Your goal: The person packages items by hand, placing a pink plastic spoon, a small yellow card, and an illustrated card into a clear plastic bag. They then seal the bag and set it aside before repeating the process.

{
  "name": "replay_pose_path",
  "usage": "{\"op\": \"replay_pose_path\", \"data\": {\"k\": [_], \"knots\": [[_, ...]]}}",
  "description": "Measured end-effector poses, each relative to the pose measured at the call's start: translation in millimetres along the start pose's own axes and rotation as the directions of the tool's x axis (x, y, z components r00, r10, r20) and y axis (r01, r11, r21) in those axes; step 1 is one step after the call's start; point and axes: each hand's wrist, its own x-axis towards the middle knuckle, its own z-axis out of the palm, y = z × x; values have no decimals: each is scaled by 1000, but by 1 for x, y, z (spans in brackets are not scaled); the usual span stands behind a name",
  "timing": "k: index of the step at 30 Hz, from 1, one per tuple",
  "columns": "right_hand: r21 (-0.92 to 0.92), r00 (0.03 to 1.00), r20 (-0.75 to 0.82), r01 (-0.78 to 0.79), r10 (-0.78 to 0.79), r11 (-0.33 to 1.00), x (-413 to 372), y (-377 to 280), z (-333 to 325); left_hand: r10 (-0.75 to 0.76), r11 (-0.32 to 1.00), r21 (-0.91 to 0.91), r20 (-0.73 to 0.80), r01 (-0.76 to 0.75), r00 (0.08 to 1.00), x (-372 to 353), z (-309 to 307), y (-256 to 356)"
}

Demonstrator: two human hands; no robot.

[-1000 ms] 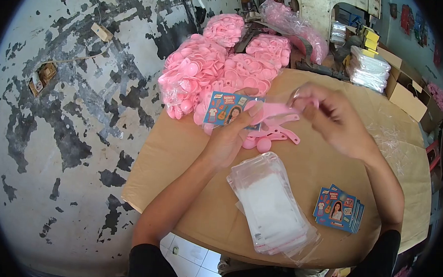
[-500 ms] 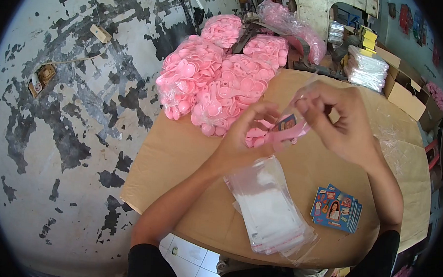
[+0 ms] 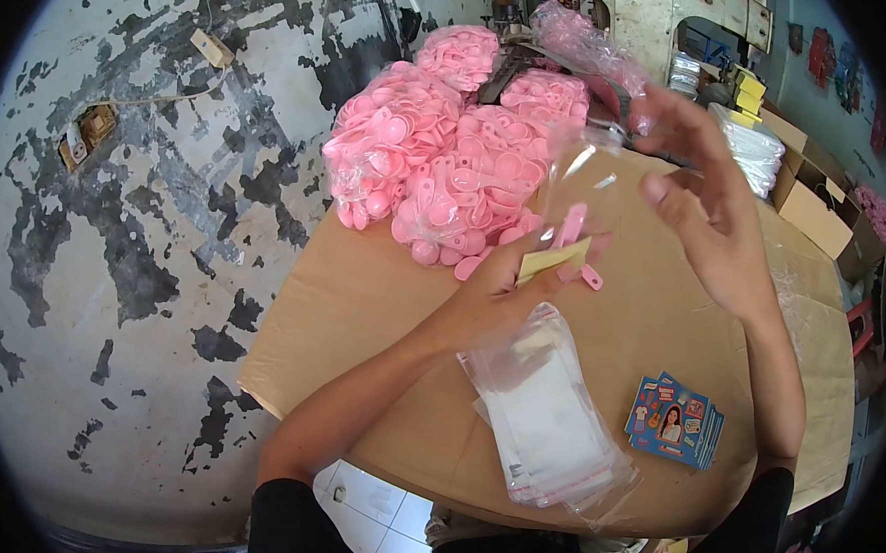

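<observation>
In the head view my left hand [image 3: 508, 280] is closed on a clear plastic bag [image 3: 581, 174], which stands up above the fingers. A card with a yellowish face [image 3: 556, 259] sits under my left thumb, and a pink spoon [image 3: 572, 226] shows just behind it. My right hand [image 3: 703, 195] is raised to the right of the bag, fingers apart and nothing between them. Below the left hand lies a stack of clear plastic bags [image 3: 556, 413]. To its right is a pile of blue printed cards [image 3: 674, 421].
Bulging clear sacks of pink spoons [image 3: 468, 173] stand at the back left of the brown-covered table [image 3: 361, 302]. Behind are a pink plastic bundle [image 3: 585, 44], a white packet stack [image 3: 748, 150] and an open cardboard box [image 3: 816, 201]. A peeling wall [image 3: 163, 262] borders the left.
My right hand has come away from the bag, up and to the right, its fingers opening. The card in my left hand has turned from its printed side to its yellowish side.
</observation>
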Motion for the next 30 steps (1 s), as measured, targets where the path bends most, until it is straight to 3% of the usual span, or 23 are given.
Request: {"op": "replay_pose_path", "data": {"k": [2, 4, 5, 8, 9, 12, 14, 17, 18, 21, 24, 27, 30], "knots": [[95, 990, 54, -138, 133, 986, -2, -3, -1, -13, 994, -110, 95, 24, 995, 1, 2, 1], [143, 909, 308, -334, 279, 932, 1, -12, -11, -50, 976, -199, 200, 91, 978, -3, 11, -1], [239, 910, 320, -348, 264, 907, 0, -8, -10, -68, 962, -239, 252, 130, 965, -6, 14, -1], [76, 906, 339, -295, 254, 952, -2, -12, -10, 103, 991, -95, 50, -98, 993, -5, 20, -5], [27, 914, 333, -255, 232, 967, -4, -10, -9, 102, 981, -166, -11, -102, 995, -5, 20, -5], [-97, 926, 328, -167, 190, 981, -8, -8, -3, 9, 1000, 6, -201, -8, 980, -4, 21, 8], [-154, 916, 346, -159, 204, 975, -8, -12, -2, -9, 1000, -9, -214, 7, 977, -5, 18, 4], [-196, 970, 243, 63, -14, 979, -9, -5, 1, -1, 999, -44, -209, -9, 978, -5, 20, 4], [-159, 974, 225, 49, -12, 986, -9, -5, 1, 8, 998, -56, -205, -19, 979, -5, 22, 5], [-72, 982, 190, -5, 18, 997, -10, -12, 2, 202, 975, 129, -167, -182, 965, -6, 34, 10], [-56, 980, 190, -54, 64, 997, -12, -23, 1, 44, 998, 58, -121, -37, 992, -10, 34, 9], [-90, 973, 218, -56, 74, 994, -12, -25, 0, -115, 985, -148, -153, 92, 981, -13, 33, 13], [-182, 954, 274, -71, 120, 981, -10, -20, -1, -72, 992, -119, -177, 52, 982, -9, 28, 17]]}}
